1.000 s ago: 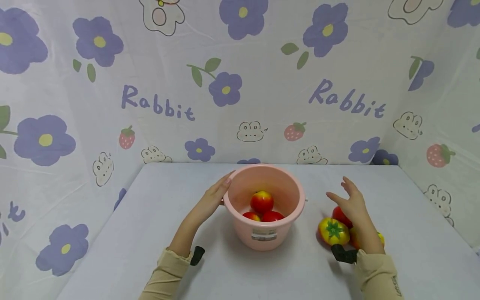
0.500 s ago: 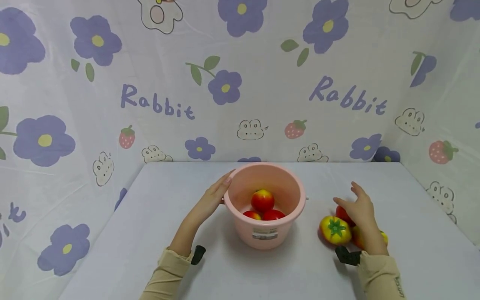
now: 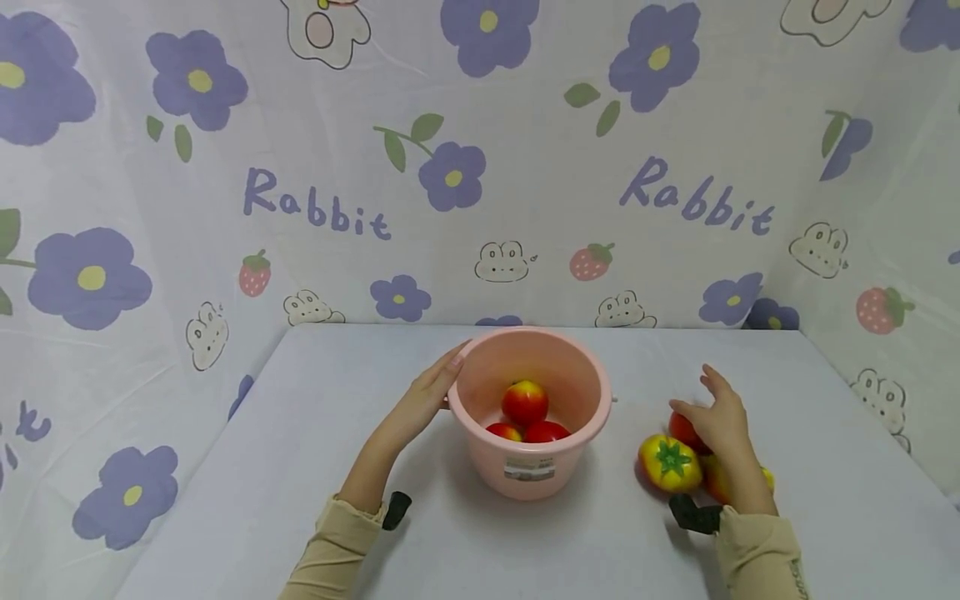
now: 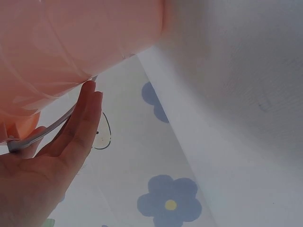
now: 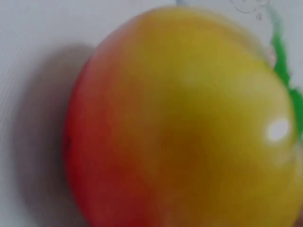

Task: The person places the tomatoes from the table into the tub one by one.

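Note:
A pink bucket [image 3: 528, 471] stands on the table, with several round red and yellow fruits [image 3: 524, 403] inside. My left hand [image 3: 420, 404] rests against its left side near the rim. In the left wrist view, that hand's straight fingers [image 4: 78, 123] lie along the bucket's wall beside the thin metal handle [image 4: 52, 126]. My right hand [image 3: 723, 425] hovers over a red fruit [image 3: 686, 431], thumb and fingers spread apart and the fruit partly hidden below. Beside it lies a yellow-red tomato [image 3: 670, 463] with a green star-shaped top; another yellow-red fruit [image 3: 716, 479] is mostly behind the wrist.
The white table [image 3: 337, 375] is backed by a cloth [image 3: 540, 125] printed with flowers, rabbits and strawberries. A black wrist mount [image 3: 395, 510] sits at the left cuff and another black mount [image 3: 695, 513] at the right, close to the tomato.
My right hand has shifted slightly right and down, closer over the red fruit, then nearly stopped. The left hand and the bucket stay in place.

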The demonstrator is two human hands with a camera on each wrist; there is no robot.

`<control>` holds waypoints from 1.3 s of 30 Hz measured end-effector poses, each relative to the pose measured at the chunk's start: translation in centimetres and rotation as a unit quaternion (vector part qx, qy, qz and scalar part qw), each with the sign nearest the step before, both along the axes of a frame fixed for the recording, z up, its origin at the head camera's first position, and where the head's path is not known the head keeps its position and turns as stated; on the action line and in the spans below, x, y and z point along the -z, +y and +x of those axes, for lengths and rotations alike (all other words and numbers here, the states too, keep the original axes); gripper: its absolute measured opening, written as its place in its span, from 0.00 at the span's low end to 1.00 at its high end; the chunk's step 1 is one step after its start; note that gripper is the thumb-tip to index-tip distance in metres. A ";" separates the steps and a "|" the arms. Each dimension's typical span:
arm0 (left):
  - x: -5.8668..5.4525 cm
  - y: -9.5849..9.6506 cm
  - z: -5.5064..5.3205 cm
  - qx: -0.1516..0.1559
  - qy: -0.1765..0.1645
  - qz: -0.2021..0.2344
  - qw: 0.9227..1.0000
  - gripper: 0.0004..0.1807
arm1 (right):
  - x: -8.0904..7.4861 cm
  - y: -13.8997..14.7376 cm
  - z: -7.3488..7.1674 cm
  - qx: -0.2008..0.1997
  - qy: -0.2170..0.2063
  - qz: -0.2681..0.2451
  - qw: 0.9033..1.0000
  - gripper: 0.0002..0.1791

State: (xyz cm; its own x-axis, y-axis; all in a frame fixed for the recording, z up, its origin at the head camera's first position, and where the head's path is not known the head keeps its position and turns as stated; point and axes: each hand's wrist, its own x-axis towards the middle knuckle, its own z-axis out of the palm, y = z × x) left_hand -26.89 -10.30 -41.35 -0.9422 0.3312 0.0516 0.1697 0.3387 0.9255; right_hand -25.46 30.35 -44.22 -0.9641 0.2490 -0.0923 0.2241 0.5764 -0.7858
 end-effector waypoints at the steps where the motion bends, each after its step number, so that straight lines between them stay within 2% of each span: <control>1: 0.0 0.0 0.0 0.000 0.000 0.001 1.000 0.28 | -0.1 -0.1 0.0 0.000 0.005 0.000 1.000 0.47; 11: 0.0 0.0 0.1 0.002 0.001 0.000 1.000 0.28 | -2.7 -1.6 -0.1 0.007 0.057 -0.003 0.998 0.46; 30: -0.2 0.1 0.0 0.001 0.000 -0.003 1.000 0.27 | -8.0 -4.3 0.1 -0.001 0.125 -0.028 0.992 0.47; 39: 0.0 0.0 0.0 0.006 0.003 -0.002 1.000 0.29 | -10.2 -5.8 0.1 -0.029 0.170 -0.040 0.984 0.46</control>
State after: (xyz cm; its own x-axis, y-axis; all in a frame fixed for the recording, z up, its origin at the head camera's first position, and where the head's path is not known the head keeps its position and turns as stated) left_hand -26.93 -10.31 -41.34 -0.9381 0.3419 0.0555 0.1786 0.3403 0.9232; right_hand -25.38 24.59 -33.99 -0.9551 0.1971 0.2214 -0.0918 0.5134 -0.8533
